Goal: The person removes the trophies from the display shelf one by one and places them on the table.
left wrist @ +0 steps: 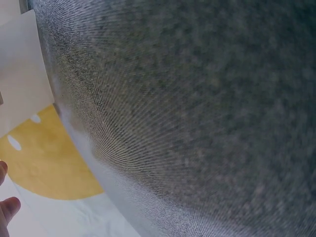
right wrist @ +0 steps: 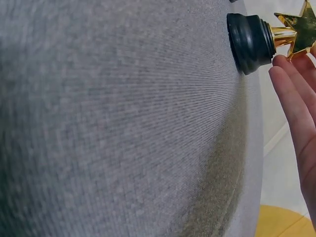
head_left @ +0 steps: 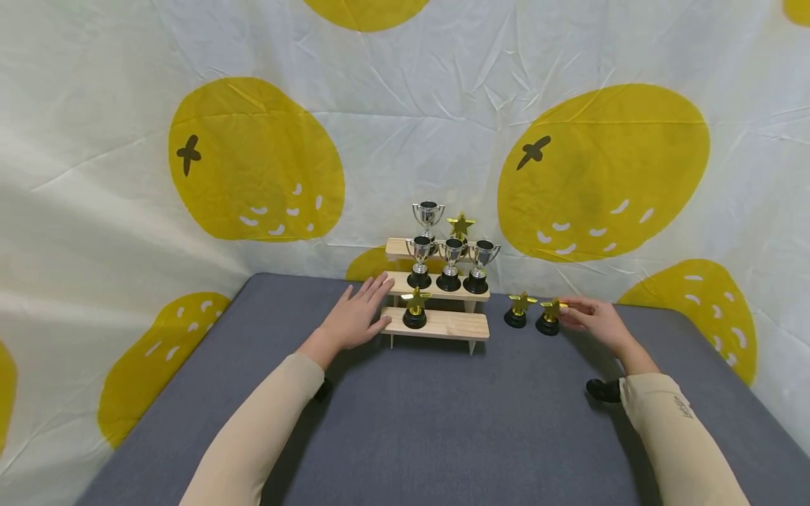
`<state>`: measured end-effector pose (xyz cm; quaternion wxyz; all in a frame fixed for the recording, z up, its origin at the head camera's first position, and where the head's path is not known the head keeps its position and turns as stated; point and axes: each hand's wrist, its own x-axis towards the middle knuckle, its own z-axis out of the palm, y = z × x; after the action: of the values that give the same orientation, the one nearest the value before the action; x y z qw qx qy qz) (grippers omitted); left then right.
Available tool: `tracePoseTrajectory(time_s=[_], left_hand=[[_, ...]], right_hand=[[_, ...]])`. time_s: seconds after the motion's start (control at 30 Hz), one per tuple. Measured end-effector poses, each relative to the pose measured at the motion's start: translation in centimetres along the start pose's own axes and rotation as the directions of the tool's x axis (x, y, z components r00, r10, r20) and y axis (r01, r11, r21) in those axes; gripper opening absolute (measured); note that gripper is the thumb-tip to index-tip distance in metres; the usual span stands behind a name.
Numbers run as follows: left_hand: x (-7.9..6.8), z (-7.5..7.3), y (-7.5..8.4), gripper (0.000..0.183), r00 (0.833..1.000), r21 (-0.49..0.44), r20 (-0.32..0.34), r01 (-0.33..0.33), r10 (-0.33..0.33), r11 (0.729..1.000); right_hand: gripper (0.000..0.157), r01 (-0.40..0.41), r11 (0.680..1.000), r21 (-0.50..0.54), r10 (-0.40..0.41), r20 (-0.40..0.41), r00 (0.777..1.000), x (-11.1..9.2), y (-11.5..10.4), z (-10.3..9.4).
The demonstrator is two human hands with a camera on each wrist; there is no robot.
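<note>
A three-step wooden stand [head_left: 452, 325] holds small trophies. My left hand [head_left: 356, 316] lies with fingers extended at its left side, fingertips by the middle step; the left wrist view catches only its fingertips [left wrist: 10, 207]. On the bottom step stands a gold star trophy [head_left: 415, 309] with a black base. To the right of the stand, my right hand [head_left: 595, 322] has its fingers at the edge of another gold star trophy [head_left: 549, 318], which stands upright on the table. The right wrist view shows this star trophy [right wrist: 252, 42] beside extended fingers; the thumb is hidden.
A similar star trophy [head_left: 516, 311] stands between the stand and the right hand's one. Three silver cups [head_left: 450, 263] line the middle step. A silver cup [head_left: 428, 216] and a star trophy [head_left: 460, 226] occupy the top. Behind the grey table [head_left: 443, 429] hangs a patterned cloth [head_left: 418, 126].
</note>
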<state>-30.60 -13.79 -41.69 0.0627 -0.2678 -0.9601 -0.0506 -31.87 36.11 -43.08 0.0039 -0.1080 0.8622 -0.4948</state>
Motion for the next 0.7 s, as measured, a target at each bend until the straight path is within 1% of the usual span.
tracePoseTrajectory(time_s=[0.23,0.47,0.7], left_hand=[[-0.07,0.07,0.02,0.076,1.000,0.011,-0.002,0.002,-0.002,1.000],[-0.12,-0.03,0.10,0.076,1.000,0.005,-0.007,0.003,-0.003,1.000],[-0.10,0.02,0.07,0.076,1.000,0.012,-0.005,0.002,-0.002,1.000]], right_hand=[[0.043,0.008,1.000,0.022,-0.008,-0.009,1.000,0.20,0.24,0.12],[0.046,0.003,1.000,0.006,-0.003,-0.026,1.000,0.21,0.16,0.20],[0.044,-0.009,1.000,-0.001,0.009,-0.015,1.000,0.14,0.08,0.15]])
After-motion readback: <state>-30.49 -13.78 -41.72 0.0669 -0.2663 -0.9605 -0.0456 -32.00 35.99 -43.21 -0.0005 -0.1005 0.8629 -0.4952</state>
